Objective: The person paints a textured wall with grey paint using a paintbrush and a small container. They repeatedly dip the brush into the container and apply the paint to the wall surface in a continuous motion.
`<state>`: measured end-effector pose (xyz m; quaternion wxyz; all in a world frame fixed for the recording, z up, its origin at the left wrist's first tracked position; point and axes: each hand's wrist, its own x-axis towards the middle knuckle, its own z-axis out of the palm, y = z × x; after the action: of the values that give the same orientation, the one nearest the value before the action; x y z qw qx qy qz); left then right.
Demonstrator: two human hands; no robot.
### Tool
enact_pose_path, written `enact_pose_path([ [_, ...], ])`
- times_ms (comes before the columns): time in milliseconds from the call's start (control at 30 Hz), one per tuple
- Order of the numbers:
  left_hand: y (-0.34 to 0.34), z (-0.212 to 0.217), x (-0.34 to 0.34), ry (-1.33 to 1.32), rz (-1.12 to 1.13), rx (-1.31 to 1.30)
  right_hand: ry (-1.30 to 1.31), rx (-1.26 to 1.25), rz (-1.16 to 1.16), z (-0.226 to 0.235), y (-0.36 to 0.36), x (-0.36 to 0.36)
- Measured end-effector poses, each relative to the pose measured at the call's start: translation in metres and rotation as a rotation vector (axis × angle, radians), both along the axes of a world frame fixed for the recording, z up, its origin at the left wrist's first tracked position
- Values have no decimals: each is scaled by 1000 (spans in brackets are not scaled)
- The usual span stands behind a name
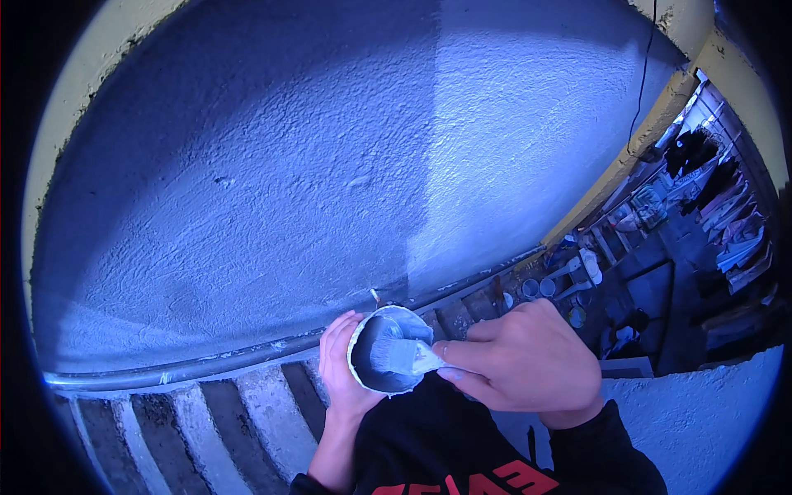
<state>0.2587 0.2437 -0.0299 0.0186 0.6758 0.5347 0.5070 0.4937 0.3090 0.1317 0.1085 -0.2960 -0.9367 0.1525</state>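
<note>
My left hand (pixel 339 364) is wrapped round the side of a round paint pot (pixel 358 351), whose rim and inner wall are smeared with pale paint. My right hand (pixel 536 360) grips a flat paintbrush (pixel 422 358) by its handle, thumb and fingers pinched together. The brush's paint-coated bristles lie over the mouth of the pot, partly inside it. How much paint the pot holds is hard to make out in the dim light. Ahead of both hands rises a rough plastered wall (pixel 272 190), its right part much brighter than its left.
A pipe or rail (pixel 190 371) runs along the wall's foot above concrete steps (pixel 219 437). A low wall (pixel 701 417) stands at my right. Beyond lies a lower area with buckets (pixel 538 288), hanging clothes (pixel 738 227) and clutter. A yellow beam (pixel 610 177) edges the wall; a dark cable (pixel 643 78) hangs there.
</note>
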Motion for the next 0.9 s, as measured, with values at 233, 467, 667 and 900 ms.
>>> enact_pose_path([
  [233,1,-4,-1,13,-16,6,-84,-41,5,-20,9,-21],
  [467,-2,-6,-5,6,-17,9,-51,-13,14,-25,11,-31],
  [667,-2,-2,-9,5,-9,-27,157,-69,-41,-6,3,-26],
  [900,9,2,-8,-116,12,-69,475,-42,-120,-39,3,-30],
])
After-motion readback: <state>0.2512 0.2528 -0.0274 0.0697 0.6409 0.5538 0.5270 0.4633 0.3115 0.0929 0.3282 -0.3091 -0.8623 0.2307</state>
